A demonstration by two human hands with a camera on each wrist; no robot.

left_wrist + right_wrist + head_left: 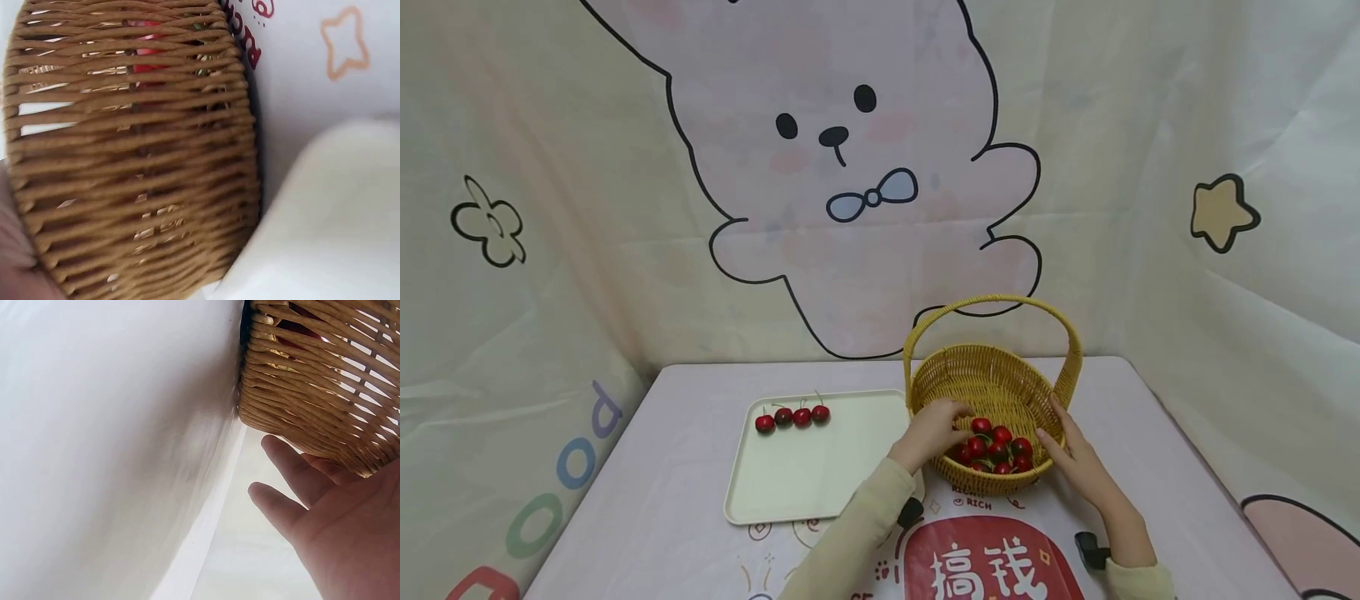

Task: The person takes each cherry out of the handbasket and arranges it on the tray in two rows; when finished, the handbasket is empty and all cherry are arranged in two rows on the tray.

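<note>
A yellow-brown woven basket (985,375) with a tall arched handle stands at the right of the table, with several red cherries (997,451) piled at its near side. My left hand (934,429) reaches over the basket's left rim, thumb and forefinger parted beside the cherries. At the right rim, my right hand (1078,462) steadies the basket, its thumb over the edge and its fingers along the outside. Several stemmed cherries (802,417) lie in a row on a pale tray (797,479), near its far left corner. The left wrist view is mostly filled by the basket's woven wall (137,144).
The tray lies just left of the basket, partly behind my left forearm. A white tablecloth (692,433) with red and coloured prints covers the table. Cloth walls with cartoon drawings rise behind and at both sides.
</note>
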